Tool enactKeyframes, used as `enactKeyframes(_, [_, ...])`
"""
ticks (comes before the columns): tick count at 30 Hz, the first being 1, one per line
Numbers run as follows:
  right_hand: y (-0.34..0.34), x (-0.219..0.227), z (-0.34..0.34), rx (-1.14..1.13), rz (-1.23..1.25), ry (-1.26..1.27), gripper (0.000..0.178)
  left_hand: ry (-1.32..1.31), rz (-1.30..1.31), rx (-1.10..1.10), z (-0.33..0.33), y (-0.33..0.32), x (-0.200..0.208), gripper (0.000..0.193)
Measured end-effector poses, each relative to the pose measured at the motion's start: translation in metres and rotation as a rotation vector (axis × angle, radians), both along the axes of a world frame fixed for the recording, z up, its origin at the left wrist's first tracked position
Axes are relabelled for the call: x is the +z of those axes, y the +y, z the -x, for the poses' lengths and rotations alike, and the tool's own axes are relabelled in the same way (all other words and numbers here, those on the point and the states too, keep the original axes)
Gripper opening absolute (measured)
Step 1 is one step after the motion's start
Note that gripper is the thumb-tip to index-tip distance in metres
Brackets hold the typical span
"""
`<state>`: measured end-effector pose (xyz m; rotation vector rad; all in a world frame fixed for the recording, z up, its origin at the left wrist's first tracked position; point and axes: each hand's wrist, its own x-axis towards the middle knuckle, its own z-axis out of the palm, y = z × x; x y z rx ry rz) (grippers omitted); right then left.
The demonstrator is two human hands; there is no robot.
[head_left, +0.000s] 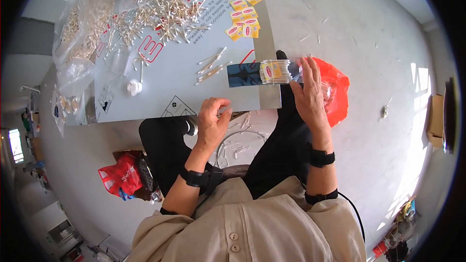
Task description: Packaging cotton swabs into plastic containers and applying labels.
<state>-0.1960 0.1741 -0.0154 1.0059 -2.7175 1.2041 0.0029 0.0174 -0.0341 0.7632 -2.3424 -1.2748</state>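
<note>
One bundle gathered, many swabs remain loose

A flat bundle of cotton swabs (pixel 286 74) lies near the right edge of the grey table (pixel 170 76), with a yellow card (pixel 276 70) upon it and a dark strip (pixel 242 74) reaching out to its left. I judge that this one set is mostly assembled: the swabs lie side by side in a neat row. Whether it is already closed in a wrapper, I cannot tell.

The right hand (pixel 310 94) is at the right end of the bundle, its fingers straight and close together, the thumb standing apart; contact is not clear. The left hand (pixel 212 120) is nearer to the body than the bundle, its fingers curled loosely, with a gap to the thumb and nothing visible between them.

Much material seems left. Some loose swabs (pixel 211 72) lie just left of the bundle; a large heap (pixel 167 2) is farther left and beyond it, next to a clear bag (pixel 80 31) full of more. Spare yellow cards (pixel 242 16) lie beyond the bundle.

To its right, past the hand, is an orange-red bag (pixel 340 80). The right hand partly hides the bundle's end, and the nearby loose swabs could get mixed in.
</note>
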Motion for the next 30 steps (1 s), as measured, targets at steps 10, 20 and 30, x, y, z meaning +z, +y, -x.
enactKeyframes(10, [-0.029, -0.026, -0.04, 0.065, 0.368, -0.513, 0.017, 0.075, 0.296, 0.102, 0.006, -0.012, -0.012, 0.034])
enactKeyframes(20, [-0.047, -0.02, -0.055, 0.066, 0.17, -0.5, 0.008, 0.027, 0.463, 0.354, 0.005, -0.056, -0.029, 0.033])
enactKeyframes(30, [-0.067, -0.014, -0.051, 0.271, 0.033, 0.069, 0.044, 0.014, 0.474, 0.321, 0.0, -0.057, -0.036, 0.031])
